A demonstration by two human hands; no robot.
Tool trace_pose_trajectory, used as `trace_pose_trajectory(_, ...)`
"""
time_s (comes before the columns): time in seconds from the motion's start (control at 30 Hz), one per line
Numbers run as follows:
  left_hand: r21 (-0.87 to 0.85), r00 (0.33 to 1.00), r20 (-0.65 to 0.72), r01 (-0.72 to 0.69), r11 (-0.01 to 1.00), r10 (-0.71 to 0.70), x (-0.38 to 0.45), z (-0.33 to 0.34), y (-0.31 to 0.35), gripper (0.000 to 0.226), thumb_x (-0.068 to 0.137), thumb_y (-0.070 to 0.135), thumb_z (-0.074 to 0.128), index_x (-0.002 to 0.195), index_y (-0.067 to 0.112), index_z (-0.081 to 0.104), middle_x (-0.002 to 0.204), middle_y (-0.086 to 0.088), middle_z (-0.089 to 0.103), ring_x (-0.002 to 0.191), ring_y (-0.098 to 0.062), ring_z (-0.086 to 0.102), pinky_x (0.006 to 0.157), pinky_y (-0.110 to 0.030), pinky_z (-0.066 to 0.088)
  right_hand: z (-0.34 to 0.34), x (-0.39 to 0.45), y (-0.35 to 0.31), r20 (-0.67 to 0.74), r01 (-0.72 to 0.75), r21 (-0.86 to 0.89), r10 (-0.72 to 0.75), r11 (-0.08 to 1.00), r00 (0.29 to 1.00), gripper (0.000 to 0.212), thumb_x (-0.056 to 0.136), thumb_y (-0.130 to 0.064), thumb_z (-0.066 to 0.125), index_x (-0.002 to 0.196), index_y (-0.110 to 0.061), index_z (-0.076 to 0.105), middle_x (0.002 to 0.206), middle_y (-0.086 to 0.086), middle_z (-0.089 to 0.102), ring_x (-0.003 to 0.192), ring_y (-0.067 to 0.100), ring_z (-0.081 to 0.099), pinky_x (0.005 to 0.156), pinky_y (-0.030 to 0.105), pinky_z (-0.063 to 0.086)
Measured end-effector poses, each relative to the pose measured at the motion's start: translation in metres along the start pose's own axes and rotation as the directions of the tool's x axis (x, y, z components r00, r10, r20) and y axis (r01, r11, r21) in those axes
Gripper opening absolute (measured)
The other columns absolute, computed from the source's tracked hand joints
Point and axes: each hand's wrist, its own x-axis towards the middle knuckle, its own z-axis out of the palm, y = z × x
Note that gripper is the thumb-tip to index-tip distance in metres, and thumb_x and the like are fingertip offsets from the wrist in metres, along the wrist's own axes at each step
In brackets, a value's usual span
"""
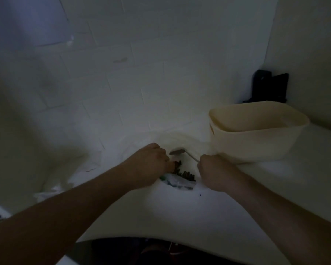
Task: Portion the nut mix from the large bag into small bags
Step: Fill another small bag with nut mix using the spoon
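Nut mix bag label unreadable; right hand grips spoon.

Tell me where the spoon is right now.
In the head view the spoon sits just right of centre, its handle gripped by the right hand, its bowl raised beside the left hand above the nut mix, left of the cream tub.

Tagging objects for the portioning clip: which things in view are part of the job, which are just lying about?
In use:
- spoon, gripped by the right hand
- bag of nut mix, held by the left hand

Lying about:
- cream tub, by the right hand
- black object against the wall
- crumpled white material at left, too dim to identify
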Motion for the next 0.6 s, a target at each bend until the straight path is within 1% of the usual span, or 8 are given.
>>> trace_pose_trajectory(0.1, -0.007, 0.998, 0.043, 0.043, 0.999, -0.043, -0.003, 0.000, -0.002, 0.027, 0.061, 0.006, 0.077, 0.078, 0.026, 0.072, 0.069, 0.005, 0.060, 0.067, -0.021, 0.060, 0.059, -0.029, 0.043, -0.004, -0.005, 0.000, 0.039, 0.023, -0.059, -0.021, 0.998, 0.999, 0.029, 0.106, -0.007, 0.033, 0.116, -0.006, 0.060, 0.118, 0.013, 0.058, 0.077, 0.020, 0.052, 0.055, 0.029, 0.020)
trace_pose_trajectory(0.17, -0.056, 0.968, 0.240, 0.090, 0.994, -0.075, -0.005, -0.003, 0.000, 0.029, 0.067, 0.023, 0.073, 0.095, 0.031, 0.077, 0.093, 0.006, 0.066, 0.084, -0.019, 0.064, 0.072, -0.033, 0.049, -0.005, -0.005, 0.001, 0.041, 0.077, -0.162, -0.071, 0.984, 0.997, 0.032, 0.109, -0.009, 0.031, 0.117, -0.007, 0.061, 0.122, 0.012, 0.057, 0.095, 0.028, 0.061, 0.054, 0.030, 0.019)
trace_pose_trajectory(0.2, -0.115, 0.922, 0.371, 0.165, 0.980, -0.112, -0.005, -0.008, 0.001, 0.033, 0.074, 0.037, 0.067, 0.105, 0.033, 0.076, 0.108, 0.006, 0.066, 0.095, -0.018, 0.064, 0.083, -0.036, 0.051, -0.006, -0.005, 0.001, 0.039, 0.101, -0.194, -0.095, 0.976, 0.995, 0.032, 0.110, -0.011, 0.030, 0.117, -0.008, 0.062, 0.123, 0.011, 0.057, 0.100, 0.030, 0.062, 0.054, 0.030, 0.020)
trace_pose_trajectory(0.27, -0.344, 0.824, 0.549, 0.377, 0.860, -0.141, -0.004, -0.025, 0.000, 0.039, 0.088, 0.057, 0.054, 0.105, 0.029, 0.075, 0.112, 0.006, 0.067, 0.100, -0.013, 0.063, 0.092, -0.036, 0.052, -0.008, -0.008, -0.001, 0.044, 0.106, -0.229, -0.098, 0.968, 0.994, 0.031, 0.111, -0.013, 0.030, 0.116, -0.011, 0.061, 0.123, 0.011, 0.057, 0.104, 0.031, 0.062, 0.061, 0.030, 0.026)
trace_pose_trajectory(0.33, -0.428, 0.833, 0.496, 0.481, 0.765, -0.246, -0.003, -0.028, -0.009, 0.037, 0.101, 0.052, 0.053, 0.093, 0.025, 0.076, 0.094, 0.004, 0.070, 0.086, -0.012, 0.062, 0.083, -0.032, 0.052, -0.007, -0.009, -0.002, 0.067, 0.100, -0.223, -0.087, 0.970, 0.994, 0.028, 0.111, -0.014, 0.030, 0.113, -0.016, 0.058, 0.124, 0.011, 0.056, 0.105, 0.031, 0.062, 0.062, 0.030, 0.026)
trace_pose_trajectory(0.37, -0.370, 0.824, 0.466, 0.512, 0.775, -0.322, -0.001, -0.024, -0.015, 0.035, 0.103, 0.047, 0.054, 0.094, 0.022, 0.077, 0.091, 0.001, 0.070, 0.085, -0.014, 0.063, 0.082, -0.032, 0.051, -0.008, -0.009, -0.002, 0.053, 0.102, -0.202, -0.093, 0.974, 0.994, 0.027, 0.111, -0.014, 0.030, 0.112, -0.016, 0.057, 0.123, 0.011, 0.056, 0.104, 0.031, 0.062, 0.058, 0.031, 0.023)
trace_pose_trajectory(0.47, -0.213, 0.787, 0.451, 0.553, 0.805, -0.421, 0.001, -0.008, -0.024, 0.023, 0.102, 0.029, 0.060, 0.120, 0.022, 0.073, 0.118, -0.001, 0.073, 0.107, -0.016, 0.065, 0.093, -0.028, 0.050, -0.010, -0.012, -0.002, -0.022, 0.055, -0.122, -0.058, 0.991, 0.998, 0.023, 0.112, -0.019, 0.033, 0.099, -0.017, 0.051, 0.115, 0.011, 0.063, 0.099, 0.031, 0.064, 0.066, 0.032, 0.029)
trace_pose_trajectory(0.6, -0.177, 0.709, 0.464, 0.662, 0.728, -0.532, -0.001, 0.020, -0.025, 0.039, 0.102, 0.015, 0.061, 0.140, 0.020, 0.061, 0.135, -0.009, 0.058, 0.125, -0.024, 0.054, 0.100, -0.029, 0.042, -0.007, -0.013, -0.001, -0.026, 0.075, -0.098, -0.078, 0.992, 0.997, 0.024, 0.111, -0.020, 0.034, 0.107, -0.015, 0.057, 0.109, 0.009, 0.061, 0.095, 0.030, 0.063, 0.068, 0.035, 0.032)
